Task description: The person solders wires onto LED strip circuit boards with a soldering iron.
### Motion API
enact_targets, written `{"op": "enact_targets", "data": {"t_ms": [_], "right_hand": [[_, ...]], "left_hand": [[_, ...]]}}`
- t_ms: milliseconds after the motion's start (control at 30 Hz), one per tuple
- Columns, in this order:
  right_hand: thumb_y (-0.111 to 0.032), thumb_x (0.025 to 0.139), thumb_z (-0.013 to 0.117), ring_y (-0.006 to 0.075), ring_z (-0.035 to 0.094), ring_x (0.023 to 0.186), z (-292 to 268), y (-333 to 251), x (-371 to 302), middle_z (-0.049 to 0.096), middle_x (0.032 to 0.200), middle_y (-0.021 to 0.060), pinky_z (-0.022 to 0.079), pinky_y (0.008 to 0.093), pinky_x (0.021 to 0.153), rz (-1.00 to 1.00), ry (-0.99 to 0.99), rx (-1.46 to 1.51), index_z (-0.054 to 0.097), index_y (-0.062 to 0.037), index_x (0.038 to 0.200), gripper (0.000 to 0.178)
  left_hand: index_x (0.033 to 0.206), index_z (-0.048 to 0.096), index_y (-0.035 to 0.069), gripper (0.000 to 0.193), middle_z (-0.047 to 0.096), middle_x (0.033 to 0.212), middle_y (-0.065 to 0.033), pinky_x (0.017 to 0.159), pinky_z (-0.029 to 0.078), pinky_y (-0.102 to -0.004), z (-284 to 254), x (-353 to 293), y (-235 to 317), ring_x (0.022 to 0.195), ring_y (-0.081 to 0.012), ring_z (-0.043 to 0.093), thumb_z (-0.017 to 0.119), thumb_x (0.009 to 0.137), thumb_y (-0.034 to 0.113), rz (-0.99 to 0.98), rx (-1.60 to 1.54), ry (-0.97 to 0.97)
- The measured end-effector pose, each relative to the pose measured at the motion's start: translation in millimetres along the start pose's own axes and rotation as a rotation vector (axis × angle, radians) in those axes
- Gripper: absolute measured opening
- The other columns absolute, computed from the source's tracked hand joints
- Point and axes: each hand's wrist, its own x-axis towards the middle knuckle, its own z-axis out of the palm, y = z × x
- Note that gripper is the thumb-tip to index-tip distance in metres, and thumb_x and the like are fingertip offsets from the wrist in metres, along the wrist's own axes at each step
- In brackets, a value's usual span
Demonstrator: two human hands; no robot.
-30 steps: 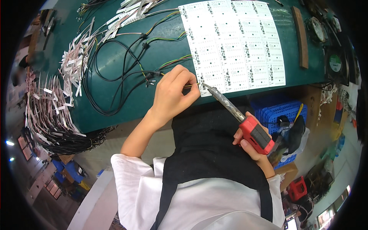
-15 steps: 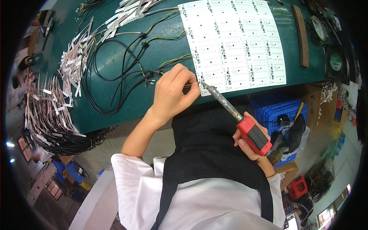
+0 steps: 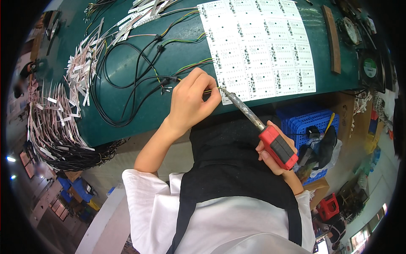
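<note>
My right hand [image 3: 274, 157] grips a soldering iron [image 3: 277, 146] by its red and black handle. The iron's tip touches, or nearly touches, the left edge of the nearest left board in a white sheet of circuit boards [image 3: 258, 51]. Thumb and finger of my left hand [image 3: 192, 99] pinch a thin wire [image 3: 207, 91] right beside that tip. The wire belongs to a black cable [image 3: 146, 80] running off to the left. Farther up the same edge, coloured wires [image 3: 195, 64] of other cables reach the boards. The exact contact at the tip is too small to make out.
Bundles of pinkish wires with white strips [image 3: 80, 63] lie on the green table [image 3: 177, 51] at left, more hanging over its edge. A wooden bar [image 3: 332, 40] and a solder-like spool [image 3: 370, 68] are at right. Below the table edge stands a blue crate [image 3: 311, 122].
The board sheet's near left corner has shifted very slightly away from me. The soldering iron's handle has moved slightly up and left; my left hand keeps its pinch.
</note>
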Motion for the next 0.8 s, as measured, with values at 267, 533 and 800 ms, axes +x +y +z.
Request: {"op": "enact_targets", "data": {"t_ms": [267,533,800], "right_hand": [[0.004,0.075,0.061,0.0165,0.068,0.070,-1,-2,8,0.067,0.088,0.0127,0.053,0.0256,0.069,-0.144,-0.042,-0.122,0.051,0.0138,0.127,0.054],[0.003,0.076,0.060,0.0162,0.068,0.070,-2,1,-2,0.067,0.083,0.0121,0.054,0.0245,0.065,-0.016,0.012,0.086,0.047,0.0147,0.130,0.057],[0.001,0.077,0.061,0.0156,0.067,0.068,1,-1,-2,0.067,0.080,0.0120,0.055,0.0241,0.062,-0.014,0.034,0.153,0.045,0.0143,0.132,0.059]], "left_hand": [[0.073,0.055,0.003,0.012,0.052,0.070,-0.0046,0.051,0.045,-0.0300,0,1,0,0.056,-0.0193,0.055,0.065,0.069,-0.002,0.000,0.008,0.004],[0.073,0.055,0.003,0.012,0.052,0.070,-0.0047,0.052,0.046,-0.0298,2,0,-1,0.057,-0.0194,0.056,0.065,0.069,-0.002,-0.001,-0.003,0.010],[0.075,0.056,0.003,0.011,0.051,0.072,-0.0026,0.045,0.040,-0.0243,-6,-1,1,0.053,-0.0115,0.050,0.065,0.070,-0.002,-0.185,-0.239,0.011]]}}
